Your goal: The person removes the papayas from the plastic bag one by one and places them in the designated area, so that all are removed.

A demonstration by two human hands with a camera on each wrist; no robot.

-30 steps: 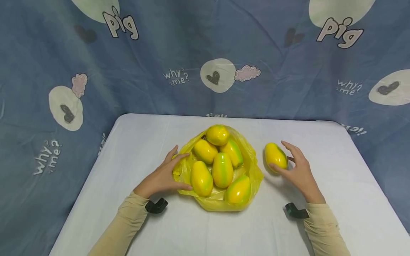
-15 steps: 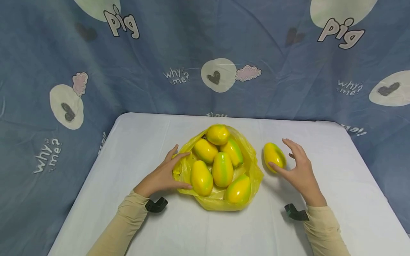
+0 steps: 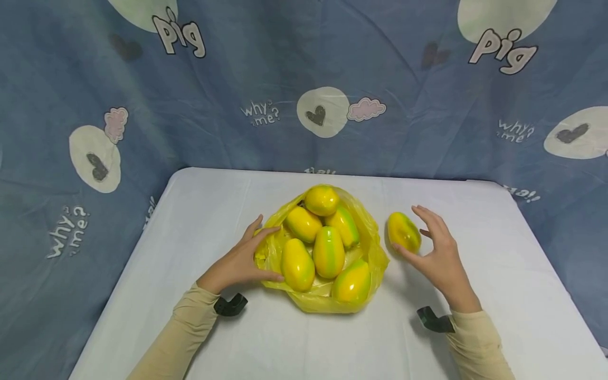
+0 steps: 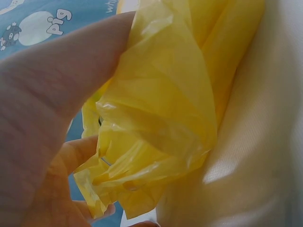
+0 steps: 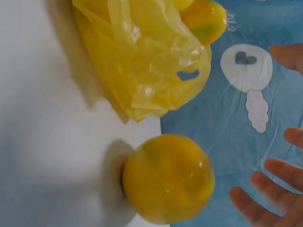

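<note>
On the white table lies a yellow plastic bag [image 3: 304,303], its mouth spread wide around several glossy yellow-green mangoes [image 3: 329,252]. My left hand [image 3: 244,261] rests at the bag's left side, fingers and thumb spread along its rim. In the left wrist view, crumpled plastic [image 4: 156,94] covers part of that hand. One separate mango [image 3: 404,232] sits on the table to the right of the bag. Around its right side my right hand [image 3: 437,253] is spread, thumb near its lower edge. The right wrist view shows a gap between the fingers [image 5: 281,175] and this mango [image 5: 168,179].
A blue printed cloth [image 3: 214,137] hangs behind the white table [image 3: 228,195] and down its left side. Black wrist mounts [image 3: 436,320] sit at both sleeves, close over the table.
The separate mango has turned and shifted slightly left toward the bag. My right hand has moved a little left with it. My left hand and the bag stay in place.
</note>
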